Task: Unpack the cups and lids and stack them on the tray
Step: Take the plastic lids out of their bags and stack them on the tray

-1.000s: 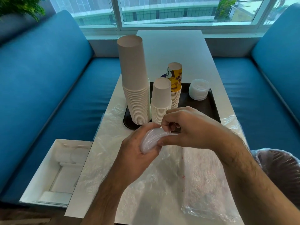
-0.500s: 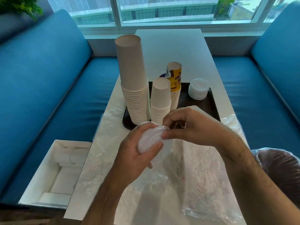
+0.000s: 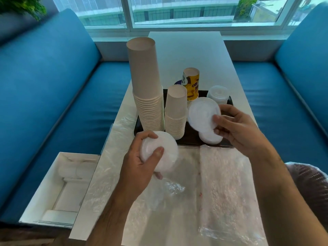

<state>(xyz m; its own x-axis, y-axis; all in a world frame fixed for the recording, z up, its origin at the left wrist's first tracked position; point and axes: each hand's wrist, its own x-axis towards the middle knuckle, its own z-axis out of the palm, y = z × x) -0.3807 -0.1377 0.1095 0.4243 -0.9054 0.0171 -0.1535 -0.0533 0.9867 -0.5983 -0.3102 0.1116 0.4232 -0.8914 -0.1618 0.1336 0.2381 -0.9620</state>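
a stack of white lids [image 3: 165,153] sat gripped in the left hand [image 3: 140,164], thumb curled over its near face, fingers over the top edge. the right hand [image 3: 237,128] pinched a single lid [image 3: 202,114] at its edge, above a small lid pile [image 3: 211,137] on the black tray [image 3: 191,139]. beyond the fingers stood cup stacks [image 3: 147,96]; clear plastic wrap [image 3: 227,192] lay beneath the wrists.
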